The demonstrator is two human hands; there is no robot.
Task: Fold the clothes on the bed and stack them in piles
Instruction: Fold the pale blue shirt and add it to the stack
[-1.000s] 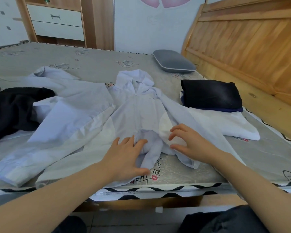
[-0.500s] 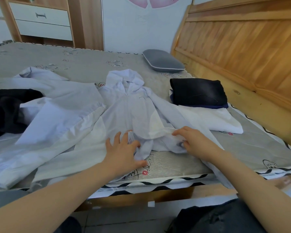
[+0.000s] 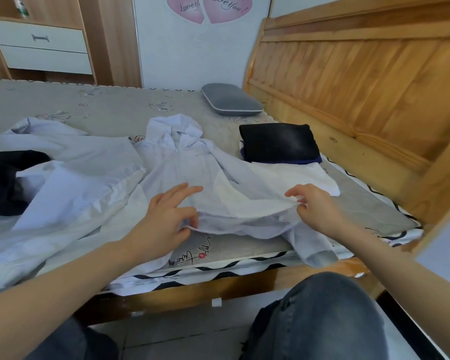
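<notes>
Hem now lifted, white hooded jacket (image 3: 192,167) stretched between left hand (image 3: 164,219), right hand (image 3: 315,206) (both grips pinching).

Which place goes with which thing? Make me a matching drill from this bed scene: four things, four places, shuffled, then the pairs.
Things:
1. grey pillow
2. black folded garment
3. white hooded jacket
4. black unfolded garment

Places:
A. at the frame's left edge
B. pinched at its hem by both hands
C. on top of the pile near the headboard
D. far corner of the mattress

Pairs: 1-D, 2-C, 3-B, 4-A
</notes>
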